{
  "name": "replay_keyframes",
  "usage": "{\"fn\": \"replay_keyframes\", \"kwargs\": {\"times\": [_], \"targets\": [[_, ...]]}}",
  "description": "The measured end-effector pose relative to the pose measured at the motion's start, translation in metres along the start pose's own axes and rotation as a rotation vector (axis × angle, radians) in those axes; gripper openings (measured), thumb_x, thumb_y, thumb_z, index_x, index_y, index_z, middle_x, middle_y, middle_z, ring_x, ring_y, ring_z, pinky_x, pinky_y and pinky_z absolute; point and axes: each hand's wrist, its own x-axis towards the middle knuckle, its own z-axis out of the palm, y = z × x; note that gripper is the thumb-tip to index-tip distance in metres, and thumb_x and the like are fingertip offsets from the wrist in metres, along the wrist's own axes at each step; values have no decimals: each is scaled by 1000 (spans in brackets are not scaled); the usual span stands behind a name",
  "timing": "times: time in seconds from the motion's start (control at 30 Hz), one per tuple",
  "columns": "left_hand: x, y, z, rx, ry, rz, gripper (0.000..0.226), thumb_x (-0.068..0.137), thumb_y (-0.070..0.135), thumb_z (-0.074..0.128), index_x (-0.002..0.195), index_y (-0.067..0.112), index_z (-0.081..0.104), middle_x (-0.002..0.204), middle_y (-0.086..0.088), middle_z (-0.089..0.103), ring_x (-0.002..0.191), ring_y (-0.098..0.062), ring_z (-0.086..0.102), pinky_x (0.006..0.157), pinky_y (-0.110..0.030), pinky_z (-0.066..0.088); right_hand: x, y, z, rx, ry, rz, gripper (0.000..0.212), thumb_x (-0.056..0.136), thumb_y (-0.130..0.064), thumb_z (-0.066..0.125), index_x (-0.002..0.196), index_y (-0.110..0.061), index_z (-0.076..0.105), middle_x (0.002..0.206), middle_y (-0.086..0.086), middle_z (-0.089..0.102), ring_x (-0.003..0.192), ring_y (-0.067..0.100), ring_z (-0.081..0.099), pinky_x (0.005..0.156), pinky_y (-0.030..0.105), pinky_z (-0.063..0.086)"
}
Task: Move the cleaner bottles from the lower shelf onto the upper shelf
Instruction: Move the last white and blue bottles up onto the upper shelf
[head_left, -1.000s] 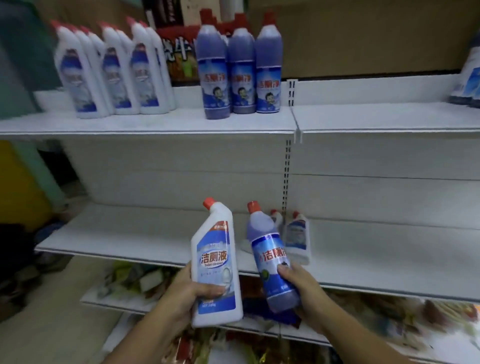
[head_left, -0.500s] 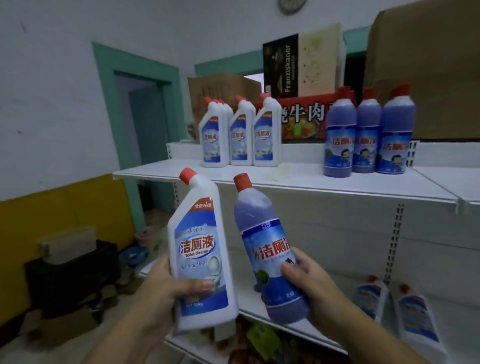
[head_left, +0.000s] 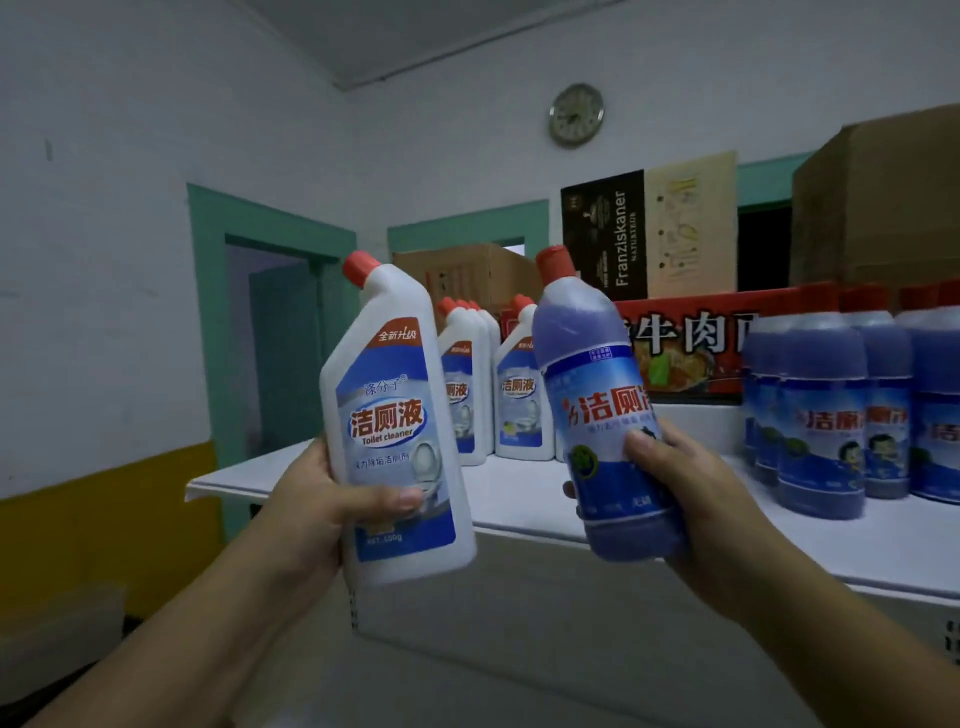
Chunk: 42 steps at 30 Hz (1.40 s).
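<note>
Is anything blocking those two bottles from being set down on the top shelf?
Nothing visible does. The white bottle in the left hand and the blue bottle in the right hand hang before a bare stretch of upper shelf, between the white bottles behind and the blue bottles on the right.

Both hands are rising: the left hand is bringing the white bottle up from the lower shelf to the near edge of the upper shelf, and the right hand is lifting the purple bottle alongside, both now covering the shelved white bottles.
</note>
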Motion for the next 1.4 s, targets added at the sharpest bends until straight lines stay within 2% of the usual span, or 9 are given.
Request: {"fn": "replay_keyframes", "kwargs": {"times": [0.1, 0.37, 0.53, 0.77, 0.87, 1.03, 1.13, 1.27, 1.4], "targets": [[40, -7, -13, 47, -35, 36, 56, 50, -3, 79, 99, 20, 63, 89, -4, 76, 81, -24, 73, 67, -43, 59, 24, 9, 6, -15, 85, -58, 94, 33, -57, 87, 111, -17, 55, 94, 9, 73, 81, 25, 72, 63, 34, 59], [157, -42, 3, 172, -195, 3, 72, 53, 7, 88, 111, 30, 52, 106, 5, 67, 103, -21, 62, 91, -51, 52, 79, 25, 16, -69, 298, -58, 51, 67, -38, 61, 113, -19, 53, 103, 11, 68, 92, 28, 68, 68, 35, 57], [196, -74, 29, 227, -253, -37, 75, 53, 10, 90, 112, 32, 48, 111, 4, 63, 110, -22, 58, 98, -54, 46, 117, 26, 2, -109, 374, -56, 56, 68, -38, 63, 117, -15, 53, 113, 14, 66, 101, 30, 66, 82, 44, 56], [207, -93, 35, 352, -252, 45, 88, 59, 20, 87, 129, 34, 35, 123, 9, 54, 122, -18, 49, 103, -51, 42, 155, 25, -20, -185, 384, -76, 50, 64, -33, 71, 110, -18, 55, 111, 14, 66, 99, 29, 67, 76, 43, 57], [194, -89, 24, 494, -121, 276, 103, 61, 29, 85, 142, 36, 23, 139, 9, 36, 130, -15, 39, 105, -50, 40, 157, 36, -33, -202, 409, -109, 49, 63, -34, 71, 107, -22, 56, 110, 12, 66, 102, 30, 65, 75, 44, 57], [184, -97, 21, 1256, -105, 1194, 91, 65, 58, 71, 140, 26, 32, 149, -6, 22, 140, -29, 13, 115, -55, 14, 164, 43, -43, -89, 425, -130, 41, 66, -33, 68, 103, -23, 55, 100, 5, 68, 95, 24, 68, 74, 41, 57], [198, -112, 36, 1430, -217, 1247, 85, 65, 58, 68, 138, 30, 35, 153, -7, 18, 146, -28, -9, 113, -52, -1, 165, 43, -45, -45, 421, -141, 42, 65, -33, 68, 103, -23, 55, 97, 3, 70, 88, 20, 70, 70, 38, 58], [216, -120, 45, 1484, -222, 1191, 83, 56, 50, 83, 127, 24, 48, 149, -11, 28, 142, -32, 2, 111, -47, -3, 161, 44, -49, -54, 421, -128, 42, 65, -34, 67, 103, -21, 56, 98, 3, 70, 87, 19, 71, 68, 36, 58], [233, -126, 43, 1505, -251, 1173, 91, 57, 52, 81, 132, 25, 37, 150, -6, 19, 144, -28, -7, 110, -46, -3, 162, 44, -50, -66, 445, -125, 42, 64, -40, 65, 101, -23, 56, 97, 2, 70, 85, 17, 71, 67, 35, 58]]}}
